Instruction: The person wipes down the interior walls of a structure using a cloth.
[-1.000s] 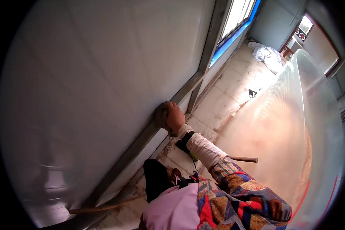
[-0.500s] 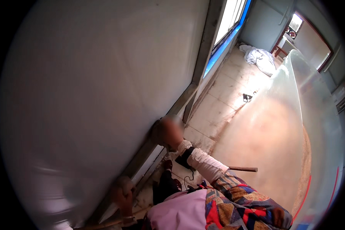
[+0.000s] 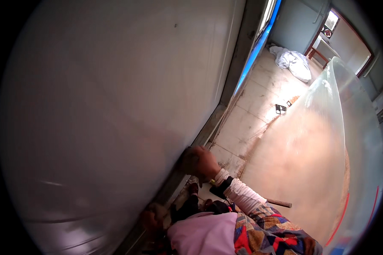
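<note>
My right hand (image 3: 205,163) is at the metal frame bar (image 3: 210,123) along the lower edge of a large white panel (image 3: 115,106). Its fingers are bent around a dark grey-brown item that I cannot make out, pressed against the bar. Lower down, my left hand (image 3: 154,216) is dim and blurred beside the same bar; its fingers do not show clearly. A pale sleeve cover and a dark band go round my right wrist, above a patterned sleeve.
A tall translucent plastic sheet (image 3: 302,140) curves around a tan mass on the right. A wooden stick (image 3: 279,203) juts out past my right forearm. On the tiled floor (image 3: 247,106) lie a small black object (image 3: 280,109) and a white cloth bundle (image 3: 294,64).
My right hand has moved down and slightly right along the bar. The left hand has shifted right. The view has turned a little, moving the panel edge and floor rightward.
</note>
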`<action>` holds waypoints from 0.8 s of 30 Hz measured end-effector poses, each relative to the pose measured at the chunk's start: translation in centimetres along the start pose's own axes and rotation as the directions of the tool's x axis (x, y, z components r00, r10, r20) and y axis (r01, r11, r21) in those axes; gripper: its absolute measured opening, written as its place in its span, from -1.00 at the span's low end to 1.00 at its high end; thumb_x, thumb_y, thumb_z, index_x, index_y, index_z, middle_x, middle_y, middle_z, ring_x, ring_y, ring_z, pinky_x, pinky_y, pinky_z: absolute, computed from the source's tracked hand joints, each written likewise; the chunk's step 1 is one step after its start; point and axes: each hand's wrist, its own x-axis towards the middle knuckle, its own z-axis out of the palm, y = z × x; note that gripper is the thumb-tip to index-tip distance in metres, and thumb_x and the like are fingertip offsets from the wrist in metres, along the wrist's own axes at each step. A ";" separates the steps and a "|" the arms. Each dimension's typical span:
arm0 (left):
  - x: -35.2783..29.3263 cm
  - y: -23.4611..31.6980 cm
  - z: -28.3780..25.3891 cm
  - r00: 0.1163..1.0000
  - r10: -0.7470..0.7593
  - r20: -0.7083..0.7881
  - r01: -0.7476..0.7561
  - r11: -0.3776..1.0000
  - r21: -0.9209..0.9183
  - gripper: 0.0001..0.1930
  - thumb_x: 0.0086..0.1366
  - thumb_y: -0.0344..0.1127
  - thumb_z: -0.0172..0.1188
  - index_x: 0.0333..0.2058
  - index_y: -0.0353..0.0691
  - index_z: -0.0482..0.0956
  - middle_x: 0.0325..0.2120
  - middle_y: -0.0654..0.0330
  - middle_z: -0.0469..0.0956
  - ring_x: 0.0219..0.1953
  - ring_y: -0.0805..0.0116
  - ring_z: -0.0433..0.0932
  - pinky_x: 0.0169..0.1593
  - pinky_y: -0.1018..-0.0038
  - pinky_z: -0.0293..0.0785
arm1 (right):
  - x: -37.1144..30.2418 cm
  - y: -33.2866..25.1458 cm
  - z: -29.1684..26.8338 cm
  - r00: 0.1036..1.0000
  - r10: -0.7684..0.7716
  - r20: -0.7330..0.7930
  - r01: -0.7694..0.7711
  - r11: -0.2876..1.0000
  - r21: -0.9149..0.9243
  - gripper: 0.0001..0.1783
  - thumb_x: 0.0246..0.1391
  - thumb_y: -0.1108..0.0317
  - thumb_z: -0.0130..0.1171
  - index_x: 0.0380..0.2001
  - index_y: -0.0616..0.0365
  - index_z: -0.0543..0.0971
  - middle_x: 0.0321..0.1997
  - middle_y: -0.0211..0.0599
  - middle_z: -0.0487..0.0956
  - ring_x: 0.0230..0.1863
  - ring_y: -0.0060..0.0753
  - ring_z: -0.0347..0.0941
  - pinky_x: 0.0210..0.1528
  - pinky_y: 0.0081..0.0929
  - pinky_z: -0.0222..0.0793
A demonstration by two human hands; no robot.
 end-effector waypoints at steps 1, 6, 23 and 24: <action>0.1 -0.3 -0.5 1.000 0.003 0.031 -0.003 1.000 -0.012 -0.60 0.30 0.02 0.10 -0.49 -0.21 0.33 -0.50 -0.03 0.32 -0.42 -0.12 0.36 -0.32 0.08 0.31 | 0.3 0.1 -0.4 1.000 -0.003 -0.011 0.004 1.000 0.013 -0.71 -0.05 0.49 0.04 -0.19 0.10 0.54 -0.12 0.00 0.52 -0.10 0.23 0.47 -0.11 -0.05 0.43; 0.5 1.6 -0.2 0.995 -0.080 0.067 0.080 0.997 0.010 -0.58 0.25 0.02 0.17 -0.25 -0.29 0.46 -0.35 -0.05 0.44 -0.29 -0.10 0.44 -0.19 0.07 0.39 | 3.7 4.8 -2.2 0.965 0.091 -0.245 -0.100 0.995 -0.027 -0.63 -0.11 0.20 0.29 -0.24 0.12 0.49 -0.22 -0.03 0.56 -0.15 0.20 0.51 -0.13 -0.07 0.46; 2.2 0.8 2.0 0.986 -0.165 0.008 0.158 0.957 0.243 -0.58 0.07 -0.22 0.28 -0.10 -0.27 0.49 -0.26 -0.04 0.48 -0.14 -0.11 0.44 0.05 0.05 0.29 | -0.9 1.6 2.5 0.995 -0.049 -0.092 0.063 0.985 0.158 -0.67 0.04 0.37 0.06 -0.08 0.07 0.52 -0.09 0.04 0.59 -0.07 0.23 0.52 -0.08 -0.03 0.47; 2.1 0.6 2.2 0.986 -0.164 0.004 0.159 0.960 0.230 -0.55 0.02 -0.18 0.29 -0.11 -0.23 0.49 -0.27 -0.04 0.47 -0.13 -0.11 0.43 0.11 -0.03 0.24 | 0.5 2.3 1.6 0.985 0.046 -0.168 -0.008 0.975 0.221 -0.72 0.07 0.33 0.08 -0.11 0.05 0.55 -0.18 0.11 0.61 -0.11 0.25 0.53 -0.10 -0.04 0.48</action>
